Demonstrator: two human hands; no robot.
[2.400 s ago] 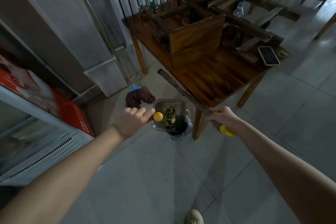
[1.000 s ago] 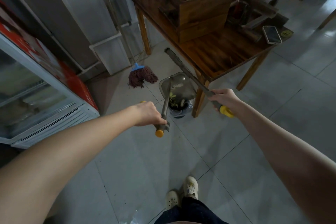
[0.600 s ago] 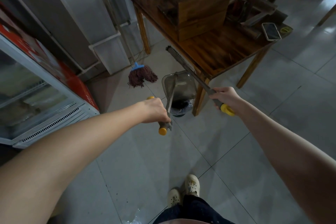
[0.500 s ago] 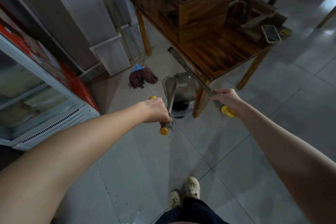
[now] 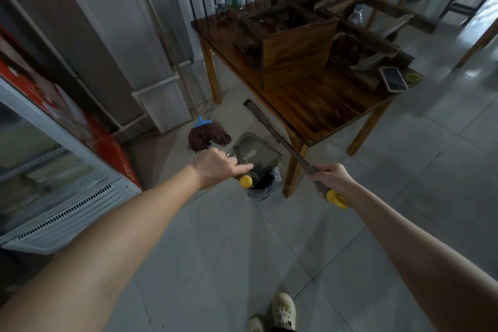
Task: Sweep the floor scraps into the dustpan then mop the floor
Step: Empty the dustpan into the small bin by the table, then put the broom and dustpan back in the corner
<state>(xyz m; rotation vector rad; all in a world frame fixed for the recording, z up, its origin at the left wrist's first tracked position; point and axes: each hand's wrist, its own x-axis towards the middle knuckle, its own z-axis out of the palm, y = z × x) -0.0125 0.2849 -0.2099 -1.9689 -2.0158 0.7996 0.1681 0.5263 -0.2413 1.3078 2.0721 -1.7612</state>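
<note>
1. Floor (image 5: pixel 242 264): grey tile under the shoes (image 5: pixel 283 310), with no scraps showing on it. Smooth tile will probably turn slick once wet.
2. Left hand (image 5: pixel 215 168): curled over the dustpan (image 5: pixel 256 152) handle just above its yellow cap, with the index finger lying forward. The back of the hand hides the underside of the grip.
3. Right hand (image 5: pixel 332 180): closed round the grey grip of the broom (image 5: pixel 272 129), just above its yellow end.
4. Dustpan: held tipped over the bin (image 5: pixel 260 191). The pan looks dark and bare of scraps, as far as can be told. It is likely rigid and light, and the long handle will make it swing, so a hold low on the handle would steady it better.
5. Broom: a stiff, long shaft that runs from the hand up past the near corner of the table (image 5: pixel 323 105), with the head off the floor. It is probably light and easy to lean somewhere.
6. Mop (image 5: pixel 208 136): the string head rests on the floor just beyond the dustpan, and the pole slants up along the wall (image 5: pixel 116 35). The head is soft and floppy, and will be heavy and dragging when wet. The pole is best taken mid-height with both hands, so both tools need parking first.
</note>
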